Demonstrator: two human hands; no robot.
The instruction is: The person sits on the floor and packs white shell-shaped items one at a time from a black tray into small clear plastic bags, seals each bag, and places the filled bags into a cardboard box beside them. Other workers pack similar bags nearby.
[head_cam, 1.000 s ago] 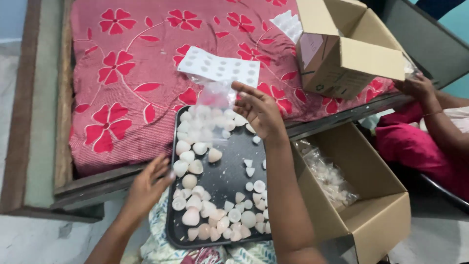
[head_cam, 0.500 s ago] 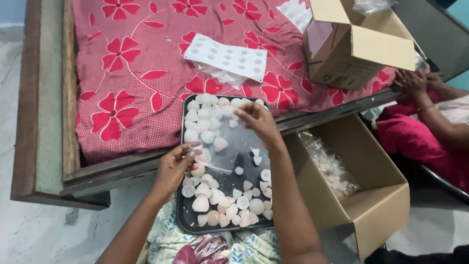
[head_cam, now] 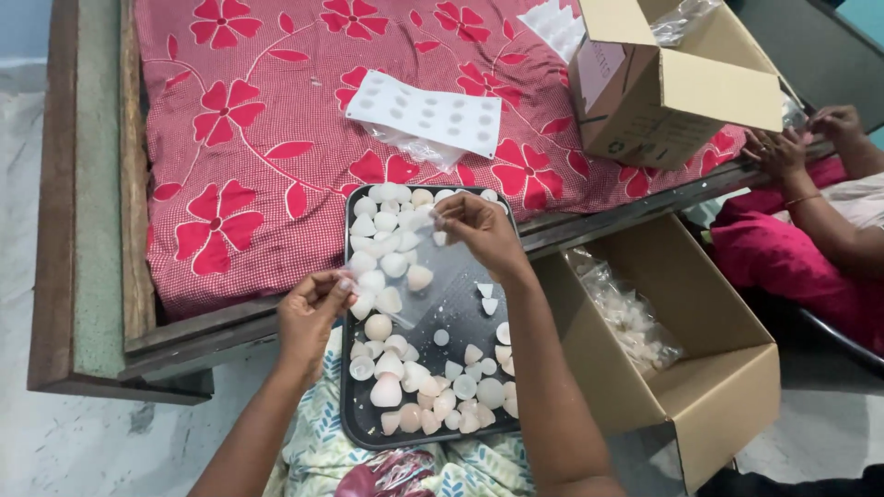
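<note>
1. Two hands are meeting on one clear plastic bag (head_cam: pixel 419 276) over the dark tray (head_cam: pixel 348 368); half a second ago my left hand (head_cam: pixel 313 308) was resting at the tray's edge, so the bag is now being spread.
2. My left fingers are pinching the bag's lower corner shut.
3. My right hand (head_cam: pixel 479 230) is pinching the top edge, above the pale cone-shaped pieces (head_cam: pixel 414 391).
</note>
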